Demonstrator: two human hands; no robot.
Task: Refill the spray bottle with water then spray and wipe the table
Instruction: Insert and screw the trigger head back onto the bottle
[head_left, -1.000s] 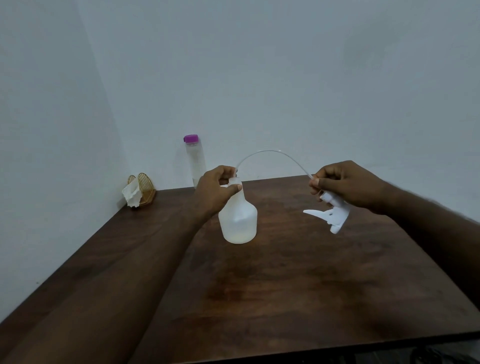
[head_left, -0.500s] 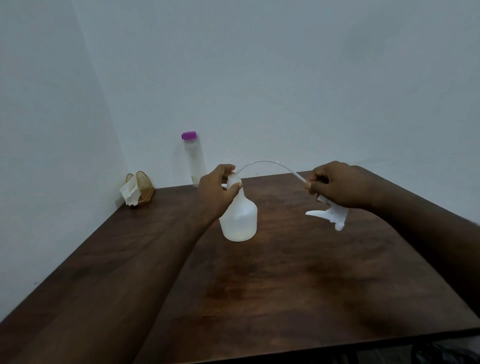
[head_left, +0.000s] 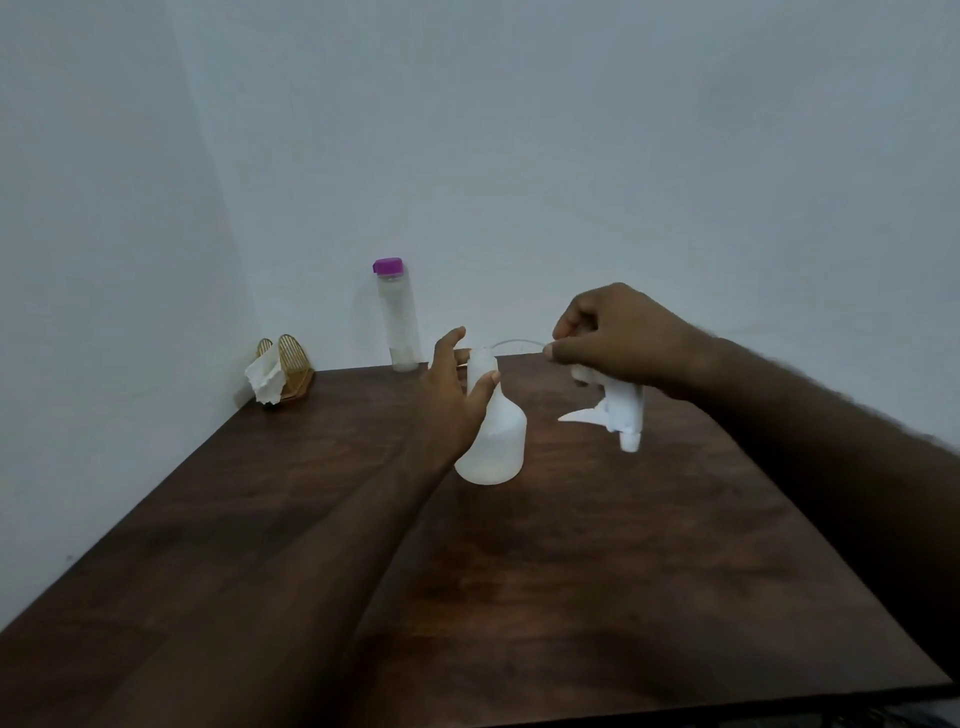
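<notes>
A translucent white spray bottle (head_left: 491, 441) stands without its head on the dark wooden table (head_left: 597, 561). My left hand (head_left: 452, 389) holds its neck loosely, thumb in front and fingers straightened behind. Just right of the bottle and above the table, my right hand (head_left: 618, 338) grips the white spray head (head_left: 621, 410), trigger pointing left and nozzle down. Its thin clear tube (head_left: 514, 341) arcs from my right fingers to the bottle's mouth. A clear water bottle with a purple cap (head_left: 397, 317) stands at the back against the wall.
A golden wire napkin holder (head_left: 291, 371) with a crumpled white tissue (head_left: 265, 384) sits in the back left corner. Walls close the table at the back and on the left. The table's front edge (head_left: 675, 701) runs along the bottom.
My right hand has moved left toward the bottle with the spray head, so the tube's arc is shorter and lower. My left fingers have straightened on the neck.
</notes>
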